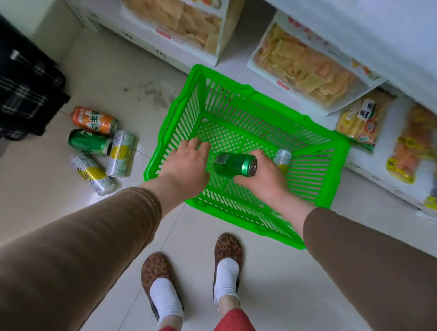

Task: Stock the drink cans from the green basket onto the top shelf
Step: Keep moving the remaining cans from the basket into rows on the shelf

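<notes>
So I'm standing over the green basket [244, 114], which sits on the floor [54, 204] right in front of my feet and up against the bottom shelf [261, 69]. My right hand [263, 179] is down inside it, fingers wrapped around a green can [234, 164] that I'm holding on its side, bottom end pointing toward my palm. Just past that hand, further right in the basket, there's a silver and yellow can [282, 157] lying on the mesh bottom, partly hidden behind my fingers, so it's basically touching or just beside my right hand, can't tell which.

My left hand [185, 166] is reaching into the basket too, on the left side, fingers stretched out and relaxed, not holding anything. It sits just left of the green can, near it but not touching. So hands are apart, with the can between them.

Off to the left on the floor, outside the basket, four more cans lie in a loose cluster: an orange can [93, 120], a second green can [89, 142], and two silver-yellow cans [119, 154] [92, 173]. Those are well away from both hands.

Bags of snacks [301, 70] fill the low shelf behind the basket.
</notes>
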A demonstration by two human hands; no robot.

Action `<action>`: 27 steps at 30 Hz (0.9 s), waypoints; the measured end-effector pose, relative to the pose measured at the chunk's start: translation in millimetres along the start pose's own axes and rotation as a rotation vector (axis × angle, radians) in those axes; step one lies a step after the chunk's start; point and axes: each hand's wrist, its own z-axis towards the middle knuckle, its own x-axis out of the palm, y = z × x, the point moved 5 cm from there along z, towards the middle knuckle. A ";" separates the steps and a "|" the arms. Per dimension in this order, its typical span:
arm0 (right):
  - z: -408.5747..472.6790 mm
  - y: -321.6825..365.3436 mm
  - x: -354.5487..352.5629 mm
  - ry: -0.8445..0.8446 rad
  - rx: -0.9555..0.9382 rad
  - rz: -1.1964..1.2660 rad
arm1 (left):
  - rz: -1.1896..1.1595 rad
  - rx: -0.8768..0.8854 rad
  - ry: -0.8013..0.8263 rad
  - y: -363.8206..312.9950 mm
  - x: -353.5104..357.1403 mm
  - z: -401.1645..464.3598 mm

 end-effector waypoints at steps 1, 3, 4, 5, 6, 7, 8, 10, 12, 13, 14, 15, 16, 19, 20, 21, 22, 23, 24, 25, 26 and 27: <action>-15.5 18.6 -26.2 -0.056 -0.027 0.054 | -0.035 -0.007 -0.031 -4.9 -24.7 -14.2; -49.0 58.7 -82.1 -0.160 -0.080 0.140 | -0.118 -0.017 -0.104 -16.6 -79.2 -45.7; -67.6 80.5 -111.8 -0.209 -0.099 0.166 | -0.157 -0.017 -0.148 -23.1 -107.6 -63.5; -87.3 103.5 -143.6 -0.258 -0.117 0.189 | -0.193 -0.011 -0.196 -30.0 -137.1 -81.9; -109.3 125.7 -176.7 -0.304 -0.134 0.207 | -0.228 -0.001 -0.238 -38.5 -166.5 -102.0; -133.3 147.8 -209.6 -0.354 -0.157 0.224 | -0.257 0.013 -0.278 -47.1 -196.5 -123.7; -157.6 169.2 -242.1 -0.404 -0.180 0.239 | -0.281 0.033 -0.323 -56.3 -226.6 -145.7; -203.8 206.1 -302.3 -0.501 -0.224 0.273 | -0.300 0.095 -0.410 -77.3 -284.3 -188.6; -246.6 237.2 -358.7 -0.584 -0.253 0.294 | -0.288 0.164 -0.489 -101.2 -340.8 -229.3; -266.7 250.7 -384.9 -0.614 -0.256 0.294 | -0.287 0.201 -0.529 -112.9 -367.7 -247.9; -286.0 262.0 -410.2 -0.643 -0.259 0.288 | -0.294 0.240 -0.572 -124.7 -393.3 -265.5; -303.9 272.7 -434.4 -0.676 -0.268 0.280 | -0.303 0.279 -0.616 -135.7 -417.3 -280.3; -320.5 281.9 -456.7 -0.714 -0.286 0.273 | -0.308 0.314 -0.655 -145.7 -438.5 -293.2; -352.1 301.3 -513.2 -0.797 -0.337 0.282 | -0.323 0.355 -0.721 -170.4 -489.2 -316.0; -356.8 304.8 -527.8 -0.794 -0.334 0.294 | -0.328 0.356 -0.729 -176.3 -501.5 -319.0; -358.6 307.7 -540.9 -0.779 -0.323 0.316 | -0.331 0.356 -0.739 -181.7 -513.0 -320.3; -357.8 310.5 -553.0 -0.761 -0.313 0.340 | -0.326 0.358 -0.751 -186.2 -523.2 -318.9; -354.4 313.4 -563.8 -0.745 -0.304 0.353 | -0.318 0.358 -0.758 -190.6 -532.0 -316.6; -348.4 316.5 -573.1 -0.736 -0.295 0.346 | -0.311 0.355 -0.763 -194.9 -540.1 -313.5; -340.9 321.2 -581.3 -0.733 -0.284 0.325 | -0.303 0.351 -0.766 -198.8 -547.6 -308.7; -332.0 326.5 -587.7 -0.735 -0.277 0.296 | -0.294 0.341 -0.767 -201.9 -554.6 -302.8; -321.7 332.6 -592.4 -0.732 -0.268 0.260 | -0.293 0.320 -0.760 -204.1 -560.6 -296.3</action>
